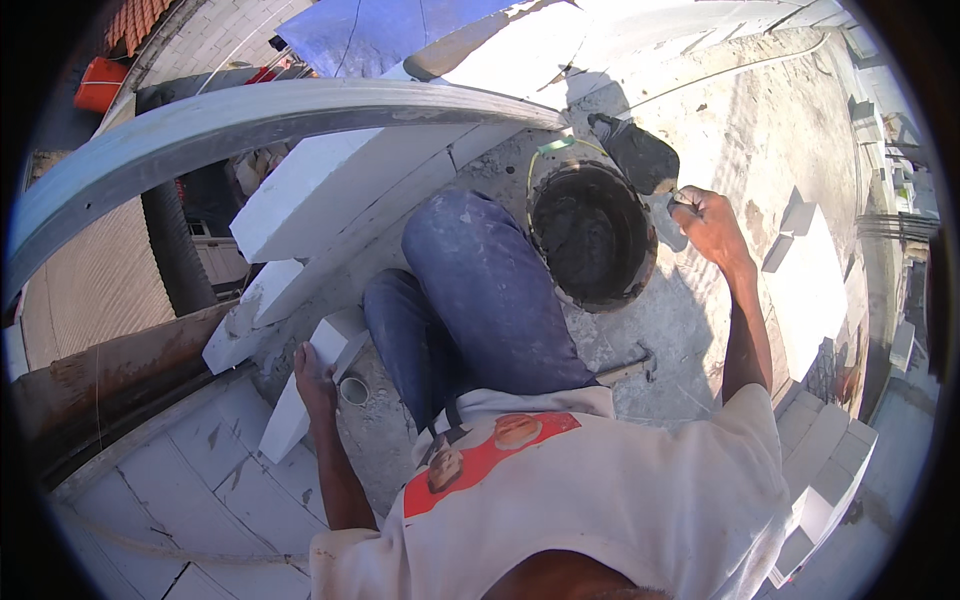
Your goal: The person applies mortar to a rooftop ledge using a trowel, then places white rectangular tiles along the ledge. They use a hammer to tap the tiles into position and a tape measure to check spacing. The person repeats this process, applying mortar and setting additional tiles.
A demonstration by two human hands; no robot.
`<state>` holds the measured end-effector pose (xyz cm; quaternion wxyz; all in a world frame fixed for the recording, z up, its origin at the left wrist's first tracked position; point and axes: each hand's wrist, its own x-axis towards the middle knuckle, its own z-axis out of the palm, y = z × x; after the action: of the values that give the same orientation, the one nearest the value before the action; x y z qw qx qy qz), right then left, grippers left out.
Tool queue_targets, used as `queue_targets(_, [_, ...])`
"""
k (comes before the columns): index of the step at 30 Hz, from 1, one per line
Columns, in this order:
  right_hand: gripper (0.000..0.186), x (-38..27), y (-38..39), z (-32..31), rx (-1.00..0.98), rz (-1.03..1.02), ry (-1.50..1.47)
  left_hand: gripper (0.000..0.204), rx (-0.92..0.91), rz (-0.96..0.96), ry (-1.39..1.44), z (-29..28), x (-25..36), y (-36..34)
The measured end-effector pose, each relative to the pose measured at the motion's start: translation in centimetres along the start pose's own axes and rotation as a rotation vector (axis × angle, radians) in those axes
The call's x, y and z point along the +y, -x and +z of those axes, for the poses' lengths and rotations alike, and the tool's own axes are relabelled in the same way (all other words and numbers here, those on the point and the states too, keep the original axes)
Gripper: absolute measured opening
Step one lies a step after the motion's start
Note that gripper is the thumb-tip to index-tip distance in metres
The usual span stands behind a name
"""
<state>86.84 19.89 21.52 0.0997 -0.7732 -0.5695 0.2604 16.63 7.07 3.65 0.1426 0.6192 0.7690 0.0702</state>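
Observation:
My right hand (705, 220) grips the handle of a trowel (640, 155), whose blade is coated in grey mortar, above the right rim of a black bucket (590, 235) holding wet mortar. My left hand (316, 380) grips a white block (290, 415) standing at an angle at lower left, beside a small light-coloured pipe end (355, 390). My legs (480, 290) are bent between that block and the bucket.
A stepped white block wall (330, 180) runs along the left under a long curved beam (180, 120), with roofs (110, 260) below beyond it. A hammer-like tool (625, 368) lies right of my knee. Block stacks (820, 460) and bundled bars (890, 225) stand at right.

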Motion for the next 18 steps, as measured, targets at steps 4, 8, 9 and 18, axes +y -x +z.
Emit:
queue_targets(4, [0.027,-0.8,3.0,7.4,-0.293,0.064,0.394,0.074,-0.071,-0.024,-0.008,-1.5,1.1,-0.6])
queue_targets(8, [0.019,4.7,-0.3,18.3,-0.103,-0.110,0.528,0.072,-0.119,-0.006,-0.005,-2.0,1.9,-1.7])
queue_targets(9, [0.018,4.3,-0.7,19.4,-0.058,-0.196,0.544,0.072,-0.124,-0.003,-0.005,-2.2,1.7,-1.7])
queue_targets(18, [0.030,5.8,4.9,12.8,-0.444,0.243,-0.425,0.073,-0.084,-0.027,-0.002,-1.6,1.3,-1.0])
